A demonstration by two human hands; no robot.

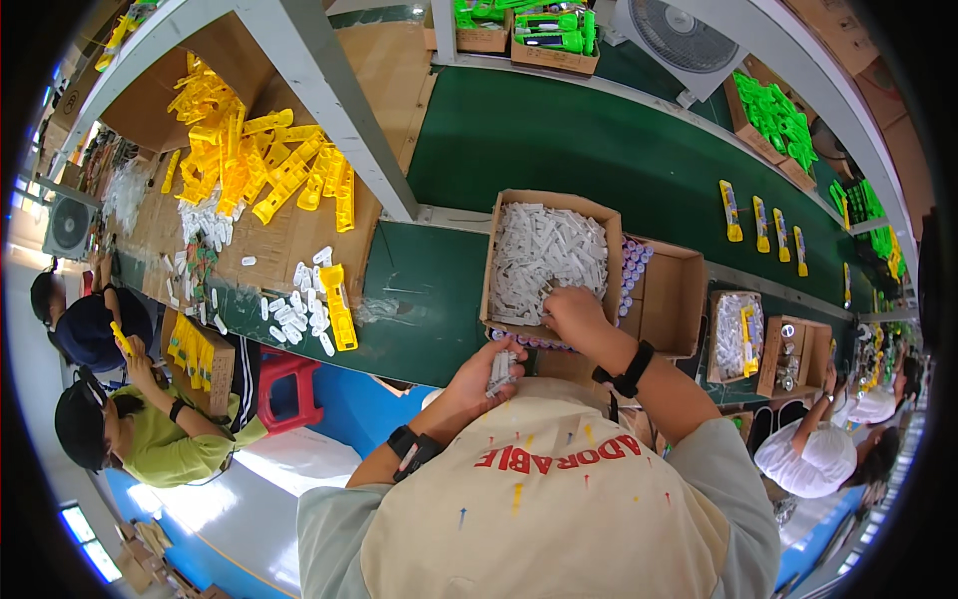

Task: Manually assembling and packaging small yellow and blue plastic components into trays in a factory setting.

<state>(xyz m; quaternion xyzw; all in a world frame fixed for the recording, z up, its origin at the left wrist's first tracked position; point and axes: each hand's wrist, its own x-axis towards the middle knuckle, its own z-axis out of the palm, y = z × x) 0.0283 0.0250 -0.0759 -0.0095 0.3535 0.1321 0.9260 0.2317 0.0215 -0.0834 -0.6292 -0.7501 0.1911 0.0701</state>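
The room is a workshop with a green bench [429, 299] and a green belt [589, 130] beyond it; bearings below take the worker as the clock's centre, twelve straight ahead. At twelve I find an open cardboard box [614, 245] filled with white strips [549, 245]. The right hand [579, 314] reaches over its near wall, fingers down among the strips; whether it pinches one I cannot tell. The left hand [484, 379], just outside the near-left corner, is cupped around several more strips, fingers curled. At one o'clock stand purple-and-white round parts [632, 265] and a carton [674, 290]; at ten, small white pieces [289, 317] lie just beside a yellow casing [339, 307]. Hazards, in my judgement: the strips in the left hand look loosely gathered, so a slackened or tilted palm could spill them to the floor; strips snagged together could lift in a clump and drop among the round parts; and the right forearm, bearing on the near wall, could drag or tip the box.
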